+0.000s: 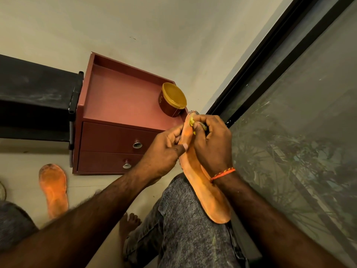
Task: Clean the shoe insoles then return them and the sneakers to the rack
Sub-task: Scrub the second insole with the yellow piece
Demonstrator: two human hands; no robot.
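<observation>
Head view: insole propped on knee.
Left hand: pinching the insole's edge.
Right hand: fist closed on a yellow-smeared scrubber at the toe.
Floor: second insole.

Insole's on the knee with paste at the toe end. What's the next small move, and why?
Probably draw the right hand down the held insole toward the heel. The yellow paste sits only near the toe end, the rest looks bare, and the left hand already steadies the edge. The second insole waits on the floor.

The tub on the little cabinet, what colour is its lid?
The tub's lid is yellow, seen in the head view.
</observation>
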